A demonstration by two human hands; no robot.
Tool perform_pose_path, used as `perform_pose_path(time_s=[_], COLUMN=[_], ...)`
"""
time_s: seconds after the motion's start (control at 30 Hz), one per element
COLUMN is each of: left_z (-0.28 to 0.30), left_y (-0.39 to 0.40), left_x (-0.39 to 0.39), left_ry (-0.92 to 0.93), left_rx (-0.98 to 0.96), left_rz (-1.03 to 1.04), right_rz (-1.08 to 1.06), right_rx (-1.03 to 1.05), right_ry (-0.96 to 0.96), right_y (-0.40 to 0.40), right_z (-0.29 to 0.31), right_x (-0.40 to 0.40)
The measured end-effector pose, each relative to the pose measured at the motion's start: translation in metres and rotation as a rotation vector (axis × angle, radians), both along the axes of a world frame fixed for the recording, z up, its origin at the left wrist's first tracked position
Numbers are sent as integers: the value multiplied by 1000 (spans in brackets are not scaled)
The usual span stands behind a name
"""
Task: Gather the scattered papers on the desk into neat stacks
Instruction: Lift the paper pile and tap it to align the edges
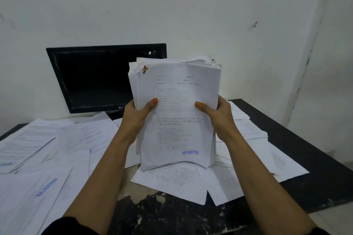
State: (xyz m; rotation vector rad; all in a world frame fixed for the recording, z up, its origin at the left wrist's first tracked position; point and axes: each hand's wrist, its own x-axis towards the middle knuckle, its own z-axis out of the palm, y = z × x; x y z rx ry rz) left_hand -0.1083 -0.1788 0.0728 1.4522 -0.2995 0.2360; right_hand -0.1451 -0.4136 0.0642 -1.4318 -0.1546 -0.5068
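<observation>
So I've got a thick stack of papers [177, 116] standing upright, long axis vertical, bottom edge touching the loose sheets [172, 179] right below the grip. Left hand [137, 114] and right hand [219, 114] each clamp a side edge about halfway up, thumbs on the front page. Next move looks like tapping it straight down to square it. No trays or bins around; more sheets fan out on the desk [305, 158] either side, the bigger mess [47, 149] left of the left hand.

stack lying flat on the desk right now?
No: both hands, left hand and right hand, hold the stack upright.
</observation>
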Motion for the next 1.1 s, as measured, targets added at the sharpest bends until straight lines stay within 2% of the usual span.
perform_pose_path(time_s=[0.13,0.23,0.33,0.47,0.7,0.77,0.87,1.0,1.1], left_z=[-8,-36,-57,-63,-63,-62,-61,-60,-63], left_y=[2,8,11,14,-8,-16,-31,-55,-77], left_x=[1,2,2,11,19,21,27,44,61], left_ry=[-19,96,158,227,382,493,611,634,583], left_rx=[-36,5,111,133,275,179,-64,-327,-363], left_rz=[-3,-42,-60,-50,-67,-89,-176,-346,-405], right_rz=[45,65,91,129,200,194,134,84,1], right_rx=[29,-52,-118,-216,-20,30,134,337,500], right_ry=[50,172,198,238,443,464,465,414,369], right_y=[2,2,2,-1,-24,-39,-59,-80,-94], right_z=[-16,-43,-55,-63,-74,-74,-68,-65,-69], right_x=[4,7,8,9,12,12,13,20,31])
